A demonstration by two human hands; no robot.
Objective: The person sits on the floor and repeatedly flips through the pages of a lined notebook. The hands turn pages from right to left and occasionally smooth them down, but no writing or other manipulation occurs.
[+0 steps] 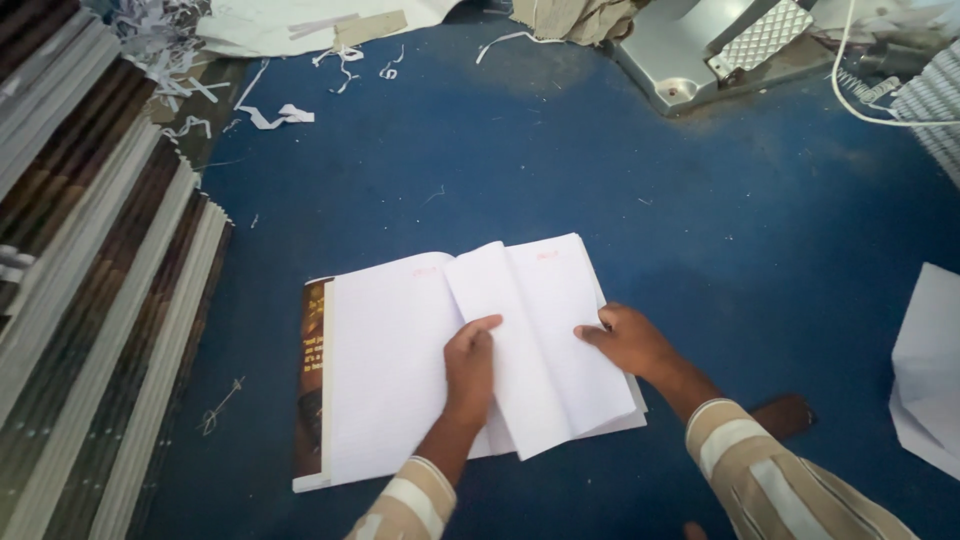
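Left grip: my left hand (470, 355) lies on the open notebook (460, 360), thumb and fingers pinching the lower edge of 1 lifted leaf (530, 350) just beside the spine fold. It holds paper only, nothing else.
Right grip: my right hand (625, 340) rests flat with fingers pressed together on the right-hand page, fingertips touching the far side of that same leaf; it pins rather than pinches.
Notebook: it lies open and face up on the blue surface (600, 200), directly under both grips, its dark printed cover (312, 380) showing along the edge left of my left grip.
Leaf: it stands tilted between my 2 grips, partly turned, with the blank lined pages flat on either side.
Doing it well: I judge that the leaf should be guided by its edge, with a light pinch, so it does not crease; the right grip should keep the block of pages from sliding.
Risk: I think pulling near the fold could tear the leaf at the binding.
Left of my grips: stacks of bound books (90, 280) with edges toward me, well apart from the notebook.
Beyond my grips: paper trimmings (275, 115) and a metal machine base (690, 60), well apart.
Right of my right grip: loose white sheets (930, 360), apart from the notebook.
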